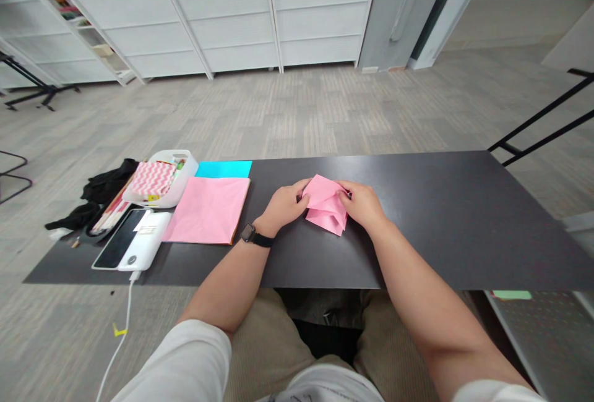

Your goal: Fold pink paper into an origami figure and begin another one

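A partly folded pink paper lies on the dark table in front of me. My left hand pinches its left edge, fingers curled round the fold. My right hand grips its right edge, fingers closed on the paper. A black watch sits on my left wrist.
To the left lies a stack of pink paper sheets with a blue sheet behind it. Further left stand a white tray with patterned paper, a phone on a white power bank with a cable, pencils and black cloth.
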{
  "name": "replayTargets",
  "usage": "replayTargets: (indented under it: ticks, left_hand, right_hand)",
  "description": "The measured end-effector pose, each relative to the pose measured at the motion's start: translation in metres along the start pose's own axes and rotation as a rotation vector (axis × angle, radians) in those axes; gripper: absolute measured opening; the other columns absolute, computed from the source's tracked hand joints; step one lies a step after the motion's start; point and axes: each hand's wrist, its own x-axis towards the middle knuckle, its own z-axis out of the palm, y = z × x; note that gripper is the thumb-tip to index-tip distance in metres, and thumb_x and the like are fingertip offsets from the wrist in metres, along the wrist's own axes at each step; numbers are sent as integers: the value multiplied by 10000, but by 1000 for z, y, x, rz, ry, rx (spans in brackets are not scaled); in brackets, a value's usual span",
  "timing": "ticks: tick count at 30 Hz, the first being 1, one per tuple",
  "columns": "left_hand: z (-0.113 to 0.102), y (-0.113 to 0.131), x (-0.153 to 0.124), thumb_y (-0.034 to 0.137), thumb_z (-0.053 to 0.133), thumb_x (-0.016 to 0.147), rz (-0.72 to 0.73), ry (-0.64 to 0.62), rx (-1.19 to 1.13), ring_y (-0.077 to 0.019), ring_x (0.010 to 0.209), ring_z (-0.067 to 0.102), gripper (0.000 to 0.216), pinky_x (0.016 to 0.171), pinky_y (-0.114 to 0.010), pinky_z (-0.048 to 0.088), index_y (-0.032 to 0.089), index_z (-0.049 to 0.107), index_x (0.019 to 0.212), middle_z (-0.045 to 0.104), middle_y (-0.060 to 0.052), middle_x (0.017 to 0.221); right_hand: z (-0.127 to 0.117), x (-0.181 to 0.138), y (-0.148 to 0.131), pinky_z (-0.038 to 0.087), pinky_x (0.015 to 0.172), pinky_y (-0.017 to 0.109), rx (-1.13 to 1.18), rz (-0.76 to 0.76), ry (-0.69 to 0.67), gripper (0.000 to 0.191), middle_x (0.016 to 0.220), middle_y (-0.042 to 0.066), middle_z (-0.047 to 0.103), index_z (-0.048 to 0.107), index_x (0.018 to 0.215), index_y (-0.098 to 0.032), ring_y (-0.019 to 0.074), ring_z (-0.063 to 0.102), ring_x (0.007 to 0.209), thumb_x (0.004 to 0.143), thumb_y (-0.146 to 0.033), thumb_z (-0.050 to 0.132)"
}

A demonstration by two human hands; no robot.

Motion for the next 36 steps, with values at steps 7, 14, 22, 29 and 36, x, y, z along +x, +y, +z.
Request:
replayTargets:
  ticks: [7, 14, 22, 29, 36]
  left_hand:
    - [-2, -1, -1, 265, 592, 1017, 168, 185, -133, -212, 1127, 704, 513, 1055, -388, 554, 211, 506, 1521, 719, -104, 1283]
    - [-11, 7, -2, 31, 424, 969, 354, 107, -149, -207, 1316, 623, 461, 1180, -411, 499, 231, 641, 1322, 681, -94, 1347]
    - [-8, 4, -2, -36, 421, 932, 363, 132, -113, -201, 1397, 585, 543, 1204, -425, 495, 249, 673, 1320, 632, -90, 1452]
    - [-4, -3, 2, 43, 506, 983, 324, 152, -68, -217, 1294, 648, 382, 1138, -459, 556, 241, 759, 1190, 642, -107, 1434]
    - [-4, -5, 3, 69, 528, 1004, 338, 142, -7, -222, 1346, 631, 415, 1178, -481, 515, 262, 725, 1315, 692, -78, 1421]
  right_hand:
    - [0, 1, 2, 486, 747, 314, -64, 8, -89, 300, 993, 13, 830, 820, 1096, -305, 238, 736, 894, 972, -217, 561]
    - [-3, 2, 0, 490, 780, 319, -16, 1, -134, 330, 1015, -6, 833, 813, 1192, -328, 233, 737, 911, 937, -235, 626]
    - [-1, 3, 3, 454, 750, 316, -124, -65, -149, 187, 910, 12, 803, 798, 944, -283, 232, 701, 868, 941, -228, 620]
    - [-1, 4, 4, 443, 747, 314, -140, -106, -155, 176, 870, 18, 775, 765, 878, -271, 227, 681, 857, 938, -223, 607]
    - [2, 3, 5, 502, 846, 341, -132, -120, -155, 249, 1021, 20, 820, 814, 1079, -312, 243, 721, 960, 951, -206, 628]
